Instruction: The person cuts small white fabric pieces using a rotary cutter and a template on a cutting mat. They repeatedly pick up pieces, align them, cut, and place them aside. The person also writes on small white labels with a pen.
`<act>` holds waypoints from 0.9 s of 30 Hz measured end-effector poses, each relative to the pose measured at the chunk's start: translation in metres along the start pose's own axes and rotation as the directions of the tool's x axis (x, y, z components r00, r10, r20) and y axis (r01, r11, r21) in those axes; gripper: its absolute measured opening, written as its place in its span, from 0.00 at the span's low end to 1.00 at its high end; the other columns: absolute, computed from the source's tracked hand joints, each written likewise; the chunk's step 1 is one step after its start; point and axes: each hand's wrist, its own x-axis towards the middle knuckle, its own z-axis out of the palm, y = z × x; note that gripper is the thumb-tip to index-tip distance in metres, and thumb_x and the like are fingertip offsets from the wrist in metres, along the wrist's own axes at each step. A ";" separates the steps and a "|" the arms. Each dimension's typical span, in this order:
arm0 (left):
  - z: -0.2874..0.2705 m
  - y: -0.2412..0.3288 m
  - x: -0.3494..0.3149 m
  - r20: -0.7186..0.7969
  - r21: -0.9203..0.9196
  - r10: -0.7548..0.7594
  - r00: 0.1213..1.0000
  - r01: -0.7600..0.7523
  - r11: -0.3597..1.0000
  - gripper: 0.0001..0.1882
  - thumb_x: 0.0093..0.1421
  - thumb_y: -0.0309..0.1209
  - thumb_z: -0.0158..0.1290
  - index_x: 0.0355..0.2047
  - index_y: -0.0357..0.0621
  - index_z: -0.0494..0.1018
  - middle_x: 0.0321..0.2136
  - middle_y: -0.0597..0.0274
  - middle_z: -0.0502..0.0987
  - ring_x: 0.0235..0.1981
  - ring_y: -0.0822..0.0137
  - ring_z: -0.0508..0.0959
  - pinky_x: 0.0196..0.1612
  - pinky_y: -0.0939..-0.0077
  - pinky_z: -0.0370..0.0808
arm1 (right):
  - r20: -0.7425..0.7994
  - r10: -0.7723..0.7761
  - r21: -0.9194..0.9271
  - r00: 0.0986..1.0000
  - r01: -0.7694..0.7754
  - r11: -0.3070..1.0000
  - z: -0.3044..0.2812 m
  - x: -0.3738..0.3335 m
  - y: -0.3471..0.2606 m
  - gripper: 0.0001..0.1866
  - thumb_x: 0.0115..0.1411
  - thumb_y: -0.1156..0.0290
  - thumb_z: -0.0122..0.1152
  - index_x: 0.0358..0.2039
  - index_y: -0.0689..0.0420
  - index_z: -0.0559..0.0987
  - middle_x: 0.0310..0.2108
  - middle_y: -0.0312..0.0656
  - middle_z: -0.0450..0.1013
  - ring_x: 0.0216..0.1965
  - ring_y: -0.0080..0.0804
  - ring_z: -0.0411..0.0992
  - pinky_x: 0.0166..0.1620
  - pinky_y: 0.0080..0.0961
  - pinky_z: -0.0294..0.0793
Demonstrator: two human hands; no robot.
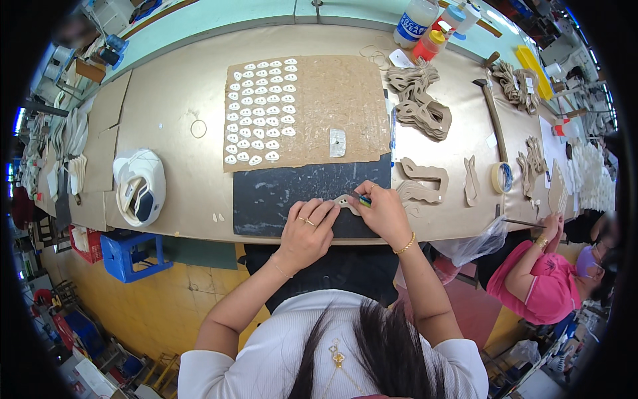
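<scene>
My left hand (309, 229), with a ring on it, is closed, its fingertips pressing the end of a small beige cut piece with dark holes (343, 201). The piece lies over the black mat (286, 193) near the table's front edge. My right hand (384, 211) pinches a slim green and blue pen-like tool (364, 199) at the piece's right end. The tool's tip is too small to make out. Beyond the mat, a brown sheet (332, 86) carries rows of small white pieces with holes (259, 100), plus a clear square patch (337, 142).
A white cap-like object (139, 186) sits at the left. To the right lie stacked beige cutouts (425, 110), a hammer (492, 120) and a tape roll (502, 177). Bottles (417, 23) stand at the back. A co-worker in pink (538, 279) works at the far right.
</scene>
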 end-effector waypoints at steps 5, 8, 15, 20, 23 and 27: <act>-0.001 0.002 0.002 0.049 0.033 -0.003 0.999 0.001 0.999 0.25 0.48 0.24 0.58 0.50 0.38 0.76 0.50 0.59 0.74 0.52 0.58 0.73 0.54 0.58 0.67 | 0.017 0.007 -0.020 1.000 -0.007 1.000 0.000 0.000 0.000 0.14 0.56 0.62 0.71 0.33 0.60 0.81 0.24 0.52 0.77 0.29 0.53 0.78 0.33 0.42 0.76; -0.005 0.006 0.006 0.089 0.102 0.013 0.996 -0.022 0.995 0.24 0.49 0.25 0.58 0.49 0.35 0.76 0.48 0.58 0.74 0.51 0.58 0.73 0.53 0.59 0.67 | 0.008 0.015 0.008 1.000 -0.015 1.000 -0.005 -0.002 -0.005 0.16 0.56 0.61 0.71 0.35 0.62 0.82 0.26 0.54 0.78 0.30 0.54 0.79 0.34 0.42 0.77; -0.006 0.011 0.011 0.117 0.225 0.051 0.992 -0.077 0.971 0.20 0.54 0.29 0.53 0.47 0.33 0.76 0.46 0.56 0.75 0.49 0.59 0.73 0.50 0.63 0.68 | 0.058 0.030 -0.109 0.998 -0.024 0.994 -0.016 -0.002 -0.005 0.19 0.55 0.60 0.71 0.36 0.65 0.82 0.28 0.57 0.78 0.32 0.54 0.79 0.36 0.42 0.78; -0.007 0.013 0.011 0.148 0.231 0.028 0.989 -0.061 0.971 0.22 0.51 0.27 0.58 0.48 0.35 0.76 0.48 0.58 0.74 0.50 0.60 0.73 0.50 0.62 0.67 | 0.065 0.081 -0.107 0.995 -0.074 0.991 -0.015 0.000 -0.007 0.19 0.55 0.60 0.70 0.35 0.65 0.82 0.27 0.57 0.78 0.32 0.54 0.79 0.36 0.42 0.77; -0.008 0.013 0.011 0.151 0.242 0.028 0.988 -0.064 0.968 0.22 0.52 0.28 0.58 0.48 0.35 0.76 0.48 0.58 0.74 0.50 0.60 0.73 0.51 0.61 0.67 | 0.064 0.076 -0.116 0.995 -0.068 0.991 -0.013 0.000 -0.004 0.19 0.55 0.60 0.70 0.35 0.65 0.82 0.27 0.56 0.78 0.31 0.54 0.79 0.35 0.42 0.77; -0.007 0.014 0.010 0.155 0.260 0.031 0.987 -0.071 0.963 0.22 0.52 0.28 0.57 0.49 0.35 0.77 0.48 0.58 0.75 0.50 0.60 0.73 0.51 0.61 0.67 | 0.054 0.081 -0.118 0.995 -0.075 0.990 -0.012 -0.001 -0.002 0.18 0.55 0.60 0.70 0.35 0.65 0.82 0.26 0.55 0.78 0.31 0.53 0.79 0.35 0.42 0.77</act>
